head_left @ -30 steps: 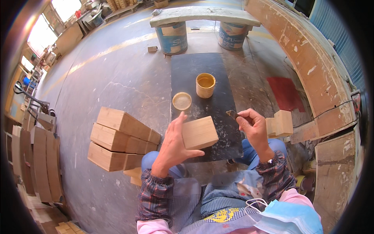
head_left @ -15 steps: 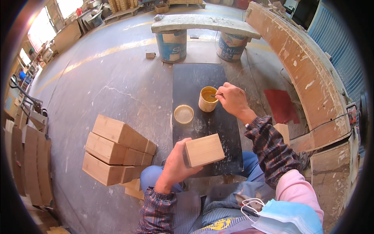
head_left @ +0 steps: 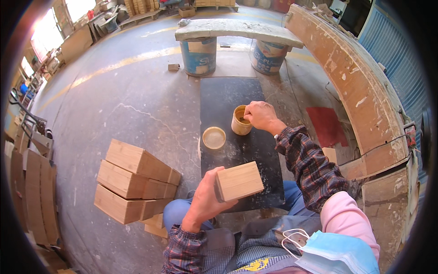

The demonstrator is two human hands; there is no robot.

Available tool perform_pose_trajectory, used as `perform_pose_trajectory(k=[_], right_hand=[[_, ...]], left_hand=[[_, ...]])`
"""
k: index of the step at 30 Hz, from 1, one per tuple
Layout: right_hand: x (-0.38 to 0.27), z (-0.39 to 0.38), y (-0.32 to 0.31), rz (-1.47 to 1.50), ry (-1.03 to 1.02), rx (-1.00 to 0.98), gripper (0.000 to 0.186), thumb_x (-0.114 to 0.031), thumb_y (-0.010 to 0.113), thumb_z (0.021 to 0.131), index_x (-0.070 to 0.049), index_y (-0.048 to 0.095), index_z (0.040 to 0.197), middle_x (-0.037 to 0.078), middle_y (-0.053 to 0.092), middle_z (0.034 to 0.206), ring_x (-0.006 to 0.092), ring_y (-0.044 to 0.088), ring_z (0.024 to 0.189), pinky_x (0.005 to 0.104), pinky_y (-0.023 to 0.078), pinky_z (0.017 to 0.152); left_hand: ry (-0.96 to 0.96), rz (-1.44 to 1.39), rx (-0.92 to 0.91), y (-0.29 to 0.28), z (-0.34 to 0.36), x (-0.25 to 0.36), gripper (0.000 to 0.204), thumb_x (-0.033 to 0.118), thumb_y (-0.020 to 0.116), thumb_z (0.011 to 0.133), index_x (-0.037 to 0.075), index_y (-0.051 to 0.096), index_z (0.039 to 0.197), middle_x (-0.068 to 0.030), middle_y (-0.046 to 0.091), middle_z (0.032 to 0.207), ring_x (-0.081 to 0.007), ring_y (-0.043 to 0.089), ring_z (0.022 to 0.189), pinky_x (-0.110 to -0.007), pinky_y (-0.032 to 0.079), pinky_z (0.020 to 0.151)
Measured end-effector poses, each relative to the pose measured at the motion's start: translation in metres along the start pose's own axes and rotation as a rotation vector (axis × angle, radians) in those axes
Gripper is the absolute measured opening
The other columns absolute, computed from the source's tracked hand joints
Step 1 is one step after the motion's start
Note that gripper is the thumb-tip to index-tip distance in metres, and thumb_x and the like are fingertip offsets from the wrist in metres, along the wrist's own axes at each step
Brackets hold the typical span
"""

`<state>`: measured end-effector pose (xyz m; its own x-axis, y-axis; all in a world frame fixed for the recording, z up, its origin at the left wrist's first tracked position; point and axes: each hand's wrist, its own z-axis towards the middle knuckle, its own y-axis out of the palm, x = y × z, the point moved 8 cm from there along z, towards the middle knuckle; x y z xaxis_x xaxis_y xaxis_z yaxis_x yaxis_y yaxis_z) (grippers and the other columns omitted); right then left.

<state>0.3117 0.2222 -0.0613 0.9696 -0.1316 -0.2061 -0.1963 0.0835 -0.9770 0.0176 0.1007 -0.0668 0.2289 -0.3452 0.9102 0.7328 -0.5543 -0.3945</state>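
My left hand [head_left: 205, 198] is closed around one end of a pale wooden block [head_left: 241, 181], held above the near end of a black bench top [head_left: 223, 96]. Over a small tub [head_left: 240, 128], my right hand [head_left: 263, 116] pinches a thin metal tool. Its lower part reaches inside the tub, largely hidden by my fingers and the rim. Yellowish-brown stuff coats the tub's inner wall. Just left of the tub lies a round lid [head_left: 214, 138] with a pale inside.
Several similar wooden blocks [head_left: 132, 173] are stacked on the floor at my left. Ahead, a pale plank [head_left: 237, 29] rests on two blue-and-white buckets [head_left: 199, 57]. A long wooden panel [head_left: 351, 73] curves along the right, near a red sheet [head_left: 326, 125] on the floor.
My right hand has moved slightly left and closer over the tub, and the tool has gone deeper into it. My left hand still holds the wooden block in nearly the same place.
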Motion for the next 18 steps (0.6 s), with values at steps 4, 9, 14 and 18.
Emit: perform_pose_trajectory(k=[4, 9, 14, 18], right_hand=[[0.007, 0.004, -0.006, 0.119, 0.076, -0.027, 0.018, -0.030, 0.077, 0.091, -0.014, 0.084, 0.098, 0.011, 0.080, 0.108, 0.0323, 0.075, 0.107, 0.0455, 0.059, 0.093], [0.016, 0.004, -0.017, 0.149, 0.102, 0.027, 0.018, -0.026, 0.077, 0.089, -0.011, 0.084, 0.095, 0.012, 0.080, 0.098, 0.0341, 0.076, 0.096, 0.0447, 0.060, 0.086], [0.004, -0.003, -0.006, 0.094, 0.013, 0.079, 0.020, -0.031, 0.076, 0.090, -0.013, 0.084, 0.096, 0.013, 0.080, 0.099, 0.0349, 0.076, 0.098, 0.0465, 0.060, 0.088], [0.025, -0.016, -0.033, 0.234, 0.044, 0.119, 0.026, -0.031, 0.078, 0.089, -0.008, 0.083, 0.098, 0.015, 0.079, 0.094, 0.0320, 0.076, 0.091, 0.0434, 0.059, 0.082]], left_hand=[[0.014, -0.007, -0.003, -0.003, -0.002, 0.000, 0.092, 0.016, 0.098, 0.069, 0.004, 0.050, 0.146, -0.0204, 0.063, 0.135, -0.0390, 0.064, 0.127, -0.044, 0.053, 0.107], [0.043, 0.017, 0.009, -0.002, 0.000, 0.003, 0.092, 0.015, 0.097, 0.069, 0.003, 0.050, 0.146, -0.0211, 0.062, 0.135, -0.0392, 0.064, 0.127, -0.044, 0.053, 0.107], [0.030, 0.008, 0.009, -0.001, 0.000, 0.001, 0.097, 0.017, 0.098, 0.069, 0.004, 0.049, 0.151, -0.0196, 0.062, 0.142, -0.0367, 0.063, 0.133, -0.043, 0.050, 0.112], [0.022, 0.009, -0.008, 0.003, -0.001, -0.004, 0.102, 0.017, 0.099, 0.069, 0.003, 0.046, 0.154, -0.0202, 0.060, 0.147, -0.0370, 0.060, 0.138, -0.043, 0.048, 0.115]])
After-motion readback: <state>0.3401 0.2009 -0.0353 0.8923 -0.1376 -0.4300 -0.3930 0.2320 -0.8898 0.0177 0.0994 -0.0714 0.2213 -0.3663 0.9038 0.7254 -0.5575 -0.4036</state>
